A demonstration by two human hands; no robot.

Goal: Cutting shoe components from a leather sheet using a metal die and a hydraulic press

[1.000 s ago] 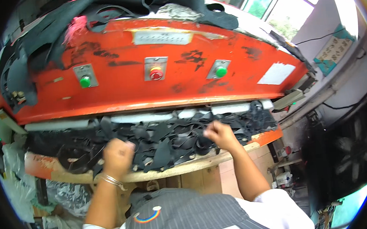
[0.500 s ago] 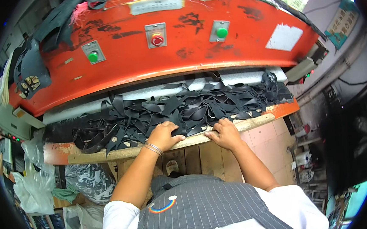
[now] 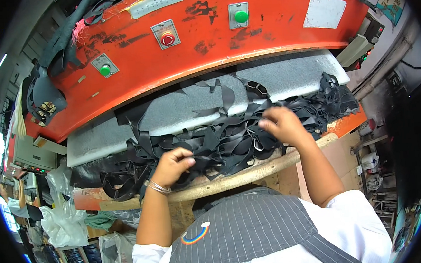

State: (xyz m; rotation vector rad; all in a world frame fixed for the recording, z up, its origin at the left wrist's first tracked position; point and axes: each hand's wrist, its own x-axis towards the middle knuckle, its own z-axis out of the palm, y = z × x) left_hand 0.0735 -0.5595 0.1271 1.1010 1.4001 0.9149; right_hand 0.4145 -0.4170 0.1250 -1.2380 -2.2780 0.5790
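A tangled heap of black leather-like strips [image 3: 236,147] lies along the front of the machine's bed. My left hand [image 3: 171,169], with bracelets at the wrist, is at the left-centre front of the heap. Its fingers and thumb are closed on a dark strip that runs off to the right. Over the right-centre of the heap is my right hand [image 3: 286,127], slightly blurred. Its fingers point left with the thumb apart, and I see nothing held in them. Behind the heap a pale grey slab [image 3: 179,107] shows, with a few strips trailing onto it.
An orange machine beam [image 3: 204,44] spans the back, with two green buttons and a red one. A worn wooden rail [image 3: 252,170] edges the bed nearest me. Clear plastic bags [image 3: 63,220] hang at left. Grey control boxes flank the beam; a cluttered rack stands right.
Both hands have left the wooden rail. The left moved onto the heap's front edge, and the right farther back over the strips. My view has shifted, showing more of the slab.
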